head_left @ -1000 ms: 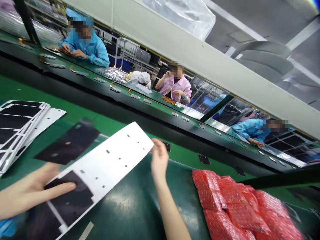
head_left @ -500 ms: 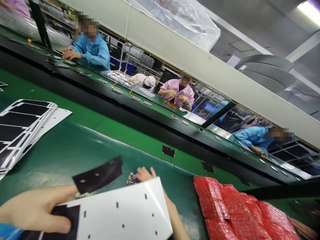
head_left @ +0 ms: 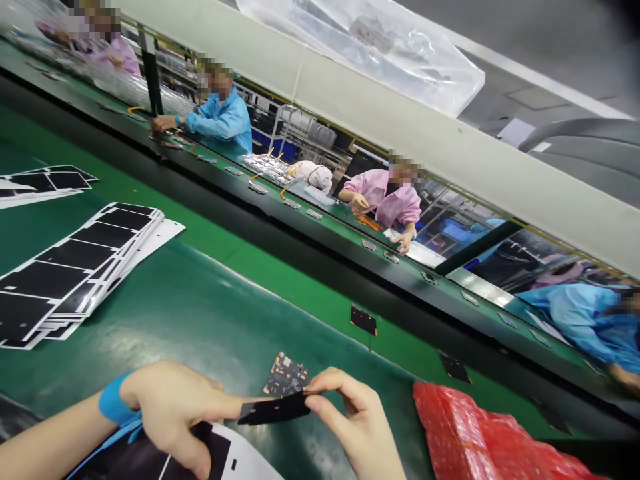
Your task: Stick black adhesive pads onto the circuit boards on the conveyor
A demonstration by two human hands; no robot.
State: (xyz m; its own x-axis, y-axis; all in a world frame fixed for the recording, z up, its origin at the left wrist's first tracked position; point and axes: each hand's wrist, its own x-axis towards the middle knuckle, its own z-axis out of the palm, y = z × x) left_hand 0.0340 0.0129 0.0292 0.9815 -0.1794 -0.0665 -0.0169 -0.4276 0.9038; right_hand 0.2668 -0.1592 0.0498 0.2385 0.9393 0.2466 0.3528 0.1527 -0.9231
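The right hand (head_left: 355,413) has come out from behind the white sheet and now has thumb and index finger pinched on one end of a thin, flexible, matte-black rectangular film (head_left: 274,409). Half a second ago only the left hand (head_left: 173,413) carried that film; now it stretches between the two, its other end against the left index fingertip. The left thumb is clamped over a glossy white backing sheet with black rectangular patches (head_left: 245,459), which has dropped toward the lower edge of view. A small dark square circuit board with copper-coloured pads (head_left: 285,373) lies fully uncovered on the dark green worktop (head_left: 215,327), just beyond the film. The film thus appears to be under two-handed control near the board, though whether the right fingertips touch the board cannot be told
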